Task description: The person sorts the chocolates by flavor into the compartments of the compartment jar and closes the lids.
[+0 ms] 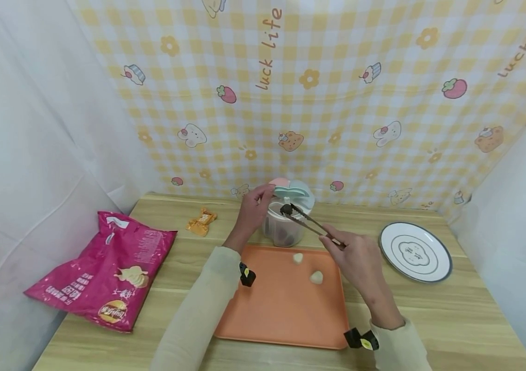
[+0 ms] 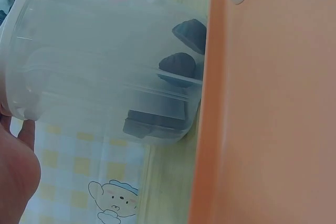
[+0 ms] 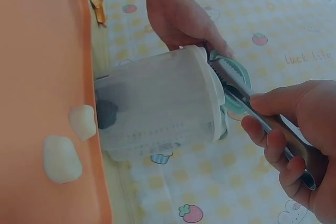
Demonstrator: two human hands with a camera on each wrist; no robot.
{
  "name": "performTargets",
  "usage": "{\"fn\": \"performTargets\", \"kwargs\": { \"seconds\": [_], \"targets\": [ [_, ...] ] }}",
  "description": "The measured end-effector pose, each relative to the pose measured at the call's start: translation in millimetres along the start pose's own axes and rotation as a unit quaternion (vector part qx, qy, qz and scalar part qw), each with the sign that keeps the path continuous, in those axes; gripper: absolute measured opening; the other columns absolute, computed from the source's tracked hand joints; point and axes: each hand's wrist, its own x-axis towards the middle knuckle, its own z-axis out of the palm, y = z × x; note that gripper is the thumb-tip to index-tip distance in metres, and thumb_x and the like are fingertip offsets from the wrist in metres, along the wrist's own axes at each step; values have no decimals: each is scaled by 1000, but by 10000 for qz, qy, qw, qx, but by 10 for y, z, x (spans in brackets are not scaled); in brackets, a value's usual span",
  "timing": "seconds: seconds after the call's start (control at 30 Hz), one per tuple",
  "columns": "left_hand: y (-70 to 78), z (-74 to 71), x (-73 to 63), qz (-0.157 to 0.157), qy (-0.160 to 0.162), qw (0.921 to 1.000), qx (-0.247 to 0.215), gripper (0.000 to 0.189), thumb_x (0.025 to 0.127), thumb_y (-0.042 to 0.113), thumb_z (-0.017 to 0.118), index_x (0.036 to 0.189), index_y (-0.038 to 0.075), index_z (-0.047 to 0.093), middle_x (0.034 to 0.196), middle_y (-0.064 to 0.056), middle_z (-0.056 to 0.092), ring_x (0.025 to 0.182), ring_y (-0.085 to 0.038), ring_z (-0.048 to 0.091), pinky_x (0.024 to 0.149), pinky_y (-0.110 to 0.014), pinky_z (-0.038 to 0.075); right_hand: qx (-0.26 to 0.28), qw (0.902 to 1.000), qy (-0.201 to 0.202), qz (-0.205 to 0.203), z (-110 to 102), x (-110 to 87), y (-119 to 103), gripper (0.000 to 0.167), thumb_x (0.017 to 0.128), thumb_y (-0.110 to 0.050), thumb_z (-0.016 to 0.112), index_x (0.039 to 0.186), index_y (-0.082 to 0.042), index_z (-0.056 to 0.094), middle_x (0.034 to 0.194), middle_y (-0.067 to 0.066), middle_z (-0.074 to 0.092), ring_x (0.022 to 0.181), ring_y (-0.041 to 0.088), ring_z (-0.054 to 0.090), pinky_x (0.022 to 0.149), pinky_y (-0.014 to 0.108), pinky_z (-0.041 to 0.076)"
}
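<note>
My right hand [image 1: 356,257] grips metal tongs [image 3: 273,124], whose tips hold a small dark lump [image 1: 286,209] at the opening of a clear plastic container [image 3: 157,98]. At the rim, my left hand [image 1: 255,208] pinches the raised green lid flap [image 1: 291,192]; its fingertips are partly hidden. Several dark pieces [image 2: 177,65] lie inside at the bottom, seen through the cloudy wall. In front of the container is an orange tray [image 1: 286,314], with two whitish pieces, a smaller one [image 1: 297,258] and a larger one [image 1: 316,277], near its far right part.
A magenta snack bag [image 1: 110,268] lies at the table's left. An orange-wrapped packet [image 1: 201,222] sits left of the container. To the right stands a white plate [image 1: 393,242] with a blue rim. A yellow checked cloth [image 1: 253,118] hangs behind the wooden table [image 1: 467,309].
</note>
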Motion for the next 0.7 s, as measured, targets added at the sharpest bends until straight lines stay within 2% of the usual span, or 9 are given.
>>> {"fn": "performTargets", "kwargs": {
  "seconds": [0.3,0.7],
  "targets": [
    [2,10,1,8,39,10000,-21,29,108,18,56,122,-1,73,94,-10,66,83,-16,51,75,-29,42,26,10000,-46,-53,-2,-7,6,30,86,-14,86,115,-10,81,80,-4,76,41,-7,33,36,19,22],
    [14,18,1,6,49,10000,62,29,109,20,56,121,1,74,86,-7,62,81,-17,49,73,-30,40,82,9999,-113,3,0,-14,21,30,86,-14,85,116,-11,80,81,-6,76,40,-9,28,36,20,22]
  ]
}}
